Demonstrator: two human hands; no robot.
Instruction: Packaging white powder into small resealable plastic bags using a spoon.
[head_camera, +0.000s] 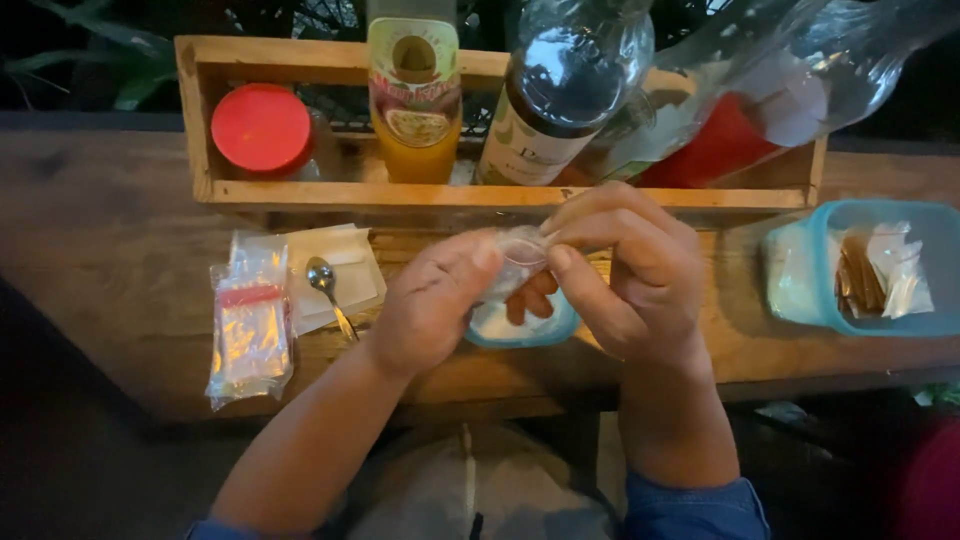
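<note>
A worn wooden table (110, 250) fills the head view, dim at its edges, with dark leaves behind it. At its far side stands a shallow wooden crate (300, 195) holding a jar with a red lid (262, 128), a bottle of orange-yellow liquid (414, 95), a dark glass bottle with a pale label (560, 90) and clear bottles leaning to the right, one showing red (725, 145).

Near the middle, both hands meet just above a small round blue-rimmed tub (520, 325) of white stuff. The left hand (430, 305) has its grip closed, thumb and forefinger pinching one side of a small clear plastic bag (520, 255). The right hand (630, 275) has its grip closed too, thumb and curled fingers pinching the other side of the bag. The bag hangs between the two hands, right over the tub; what it holds cannot be told.

To the left lie a stack of clear zip bags with red strips (250, 330) and, beside it, white paper (345, 265) with a metal spoon (328, 290) on it. At the right edge sits a blue plastic box (820, 300) with small sachets, brown and clear, inside.
</note>
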